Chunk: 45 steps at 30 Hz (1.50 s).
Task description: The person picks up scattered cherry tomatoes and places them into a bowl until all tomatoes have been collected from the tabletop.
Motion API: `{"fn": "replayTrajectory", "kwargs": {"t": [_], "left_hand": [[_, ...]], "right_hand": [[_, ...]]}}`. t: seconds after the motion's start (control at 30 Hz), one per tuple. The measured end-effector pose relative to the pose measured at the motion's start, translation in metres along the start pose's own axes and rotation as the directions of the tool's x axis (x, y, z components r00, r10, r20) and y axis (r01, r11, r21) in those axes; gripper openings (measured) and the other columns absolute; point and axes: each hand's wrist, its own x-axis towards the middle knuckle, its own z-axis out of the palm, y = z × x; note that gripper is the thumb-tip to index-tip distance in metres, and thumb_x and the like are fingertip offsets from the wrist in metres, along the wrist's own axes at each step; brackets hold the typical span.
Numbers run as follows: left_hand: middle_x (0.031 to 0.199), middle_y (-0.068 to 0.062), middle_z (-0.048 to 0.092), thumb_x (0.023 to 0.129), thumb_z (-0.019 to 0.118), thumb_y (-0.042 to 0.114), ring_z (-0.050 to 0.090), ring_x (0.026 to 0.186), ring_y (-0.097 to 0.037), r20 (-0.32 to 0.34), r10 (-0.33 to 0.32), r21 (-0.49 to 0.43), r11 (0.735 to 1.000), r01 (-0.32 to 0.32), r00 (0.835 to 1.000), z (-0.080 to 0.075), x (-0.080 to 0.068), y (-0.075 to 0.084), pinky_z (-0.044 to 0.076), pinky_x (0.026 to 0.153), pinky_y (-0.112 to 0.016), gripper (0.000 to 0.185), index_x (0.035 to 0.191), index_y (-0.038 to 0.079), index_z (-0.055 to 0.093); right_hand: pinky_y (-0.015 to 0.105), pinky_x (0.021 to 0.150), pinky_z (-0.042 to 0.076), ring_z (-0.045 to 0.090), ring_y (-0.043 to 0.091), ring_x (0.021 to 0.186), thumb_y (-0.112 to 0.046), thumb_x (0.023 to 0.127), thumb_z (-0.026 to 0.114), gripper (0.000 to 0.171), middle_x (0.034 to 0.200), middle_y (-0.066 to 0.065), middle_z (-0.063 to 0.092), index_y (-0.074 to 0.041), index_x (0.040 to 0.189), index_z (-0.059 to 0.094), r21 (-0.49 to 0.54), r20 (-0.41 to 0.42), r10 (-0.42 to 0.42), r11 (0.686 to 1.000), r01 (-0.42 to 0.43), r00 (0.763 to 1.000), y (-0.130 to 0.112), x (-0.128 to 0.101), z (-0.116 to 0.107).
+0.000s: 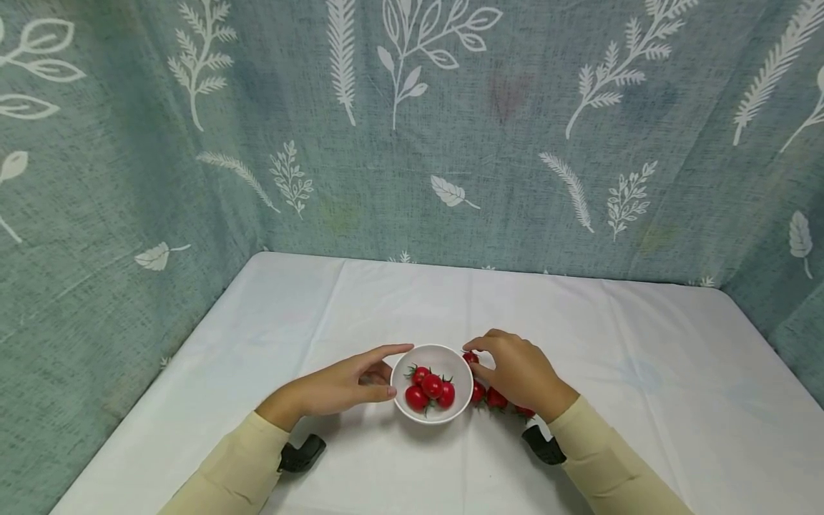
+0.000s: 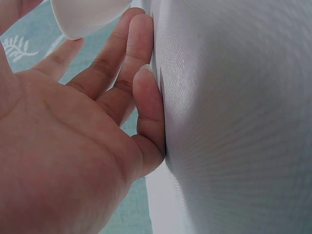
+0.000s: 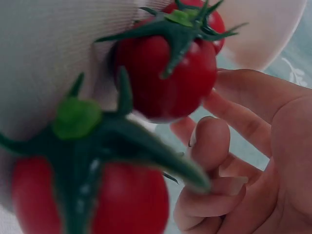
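A white bowl (image 1: pixel 402 406) stands on the table with several red cherry tomatoes (image 1: pixel 432 386) inside, green stems on. My left hand (image 1: pixel 331 386) is at the bowl's left side, thumb and index finger spread and touching its rim. In the left wrist view its other fingers lie loosely bent beside the white cloth, below the bowl (image 2: pixel 90 17). My right hand (image 1: pixel 518 368) is just right of the bowl. Between its thumb and index finger it pinches a small cherry tomato (image 1: pixel 471 357); the contact is partly hidden in the right wrist view.
More tomatoes (image 1: pixel 496 398) lie in a row beside the bowl, partly under my right hand. Two of them, a near tomato (image 3: pixel 92 195) and a farther tomato (image 3: pixel 165 78), loom large in the right wrist view. A white cloth (image 1: pixel 360 307) covers the table; a patterned curtain (image 1: pixel 412 157) hangs behind.
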Motion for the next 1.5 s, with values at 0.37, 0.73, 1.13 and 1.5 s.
{"fn": "replayTrajectory", "kwargs": {"t": [0.37, 0.73, 1.13, 1.5], "left_hand": [[0.123, -0.003, 0.063, 0.098, 0.065, 0.032, 0.061, 0.115, -0.019, -0.004, -0.005, -0.001, 1.000, 0.005, 1.000, 0.0007, 0.0007, -0.0005, 0.046, 0.096, -0.042, 0.067, 0.155, 0.036, 0.032], [0.124, -0.006, 0.063, 0.099, 0.065, 0.031, 0.062, 0.115, -0.020, -0.001, 0.005, -0.001, 1.000, -0.005, 1.000, 0.0006, -0.0013, 0.0032, 0.047, 0.095, -0.040, 0.066, 0.156, 0.033, 0.032], [0.124, -0.006, 0.064, 0.099, 0.064, 0.032, 0.062, 0.115, -0.020, 0.000, 0.007, 0.006, 1.000, -0.007, 1.000, 0.0003, -0.0014, 0.0031, 0.047, 0.095, -0.040, 0.067, 0.157, 0.031, 0.031], [0.123, -0.004, 0.064, 0.099, 0.065, 0.032, 0.062, 0.114, -0.020, -0.004, -0.004, 0.004, 1.000, 0.004, 1.000, 0.0015, -0.0005, 0.0022, 0.046, 0.095, -0.042, 0.067, 0.156, 0.034, 0.031]], "right_hand": [[0.041, 0.078, 0.057, 0.067, 0.019, 0.094, -0.023, 0.087, 0.078, 0.027, 0.106, -0.002, 0.071, -0.023, 0.113, 0.076, -0.020, 0.027, 0.026, 0.999, -0.025, 0.999, 0.0026, 0.0011, 0.0066], [0.042, 0.076, 0.058, 0.069, 0.020, 0.093, -0.023, 0.086, 0.079, 0.029, 0.107, 0.001, 0.073, -0.020, 0.114, 0.076, -0.030, 0.021, 0.050, 0.998, -0.050, 0.999, 0.0005, 0.0022, 0.0063], [0.032, 0.069, 0.055, 0.059, 0.010, 0.079, -0.023, 0.082, 0.084, 0.027, 0.096, -0.005, 0.072, -0.022, 0.108, 0.078, -0.019, 0.024, 0.030, 0.999, -0.029, 0.999, 0.0010, 0.0028, 0.0102], [0.038, 0.074, 0.059, 0.069, 0.020, 0.092, -0.024, 0.083, 0.083, 0.032, 0.107, 0.002, 0.075, -0.015, 0.113, 0.077, -0.040, 0.000, 0.025, 0.999, -0.025, 1.000, 0.0005, 0.0009, 0.0021]]}}
